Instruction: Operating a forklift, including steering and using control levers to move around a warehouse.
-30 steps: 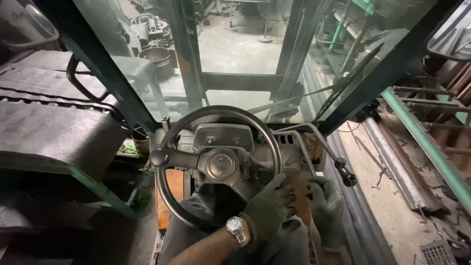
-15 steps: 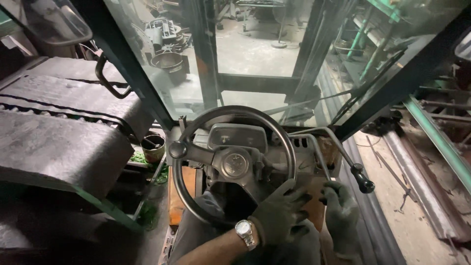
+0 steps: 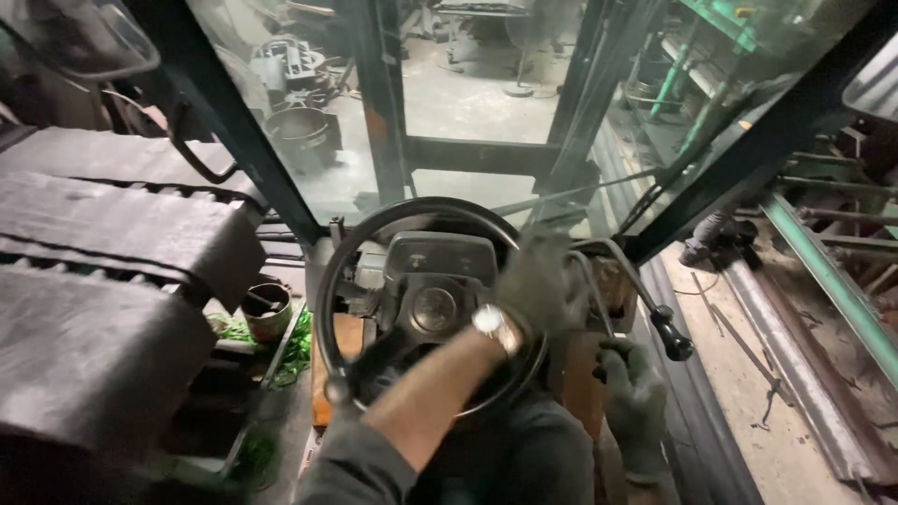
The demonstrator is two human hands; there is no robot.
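Your gloved left hand (image 3: 543,281) has swung from the lower right of the black round steering wheel (image 3: 426,304) up to its right rim, blurred but apparently grasping it (the wheel's small knob is now at bottom left). Your gloved right hand (image 3: 631,393) stays clenched around a control lever below the black-knobbed lever (image 3: 669,337), so you're mid-turn.

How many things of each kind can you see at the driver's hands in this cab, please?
Gloved hands: 2, the left hand at the wheel's right rim, blurred, and the right hand low beside the levers
Steering wheel: 1
Wristwatch: 1
Black-knobbed lever: 1
Total: 5
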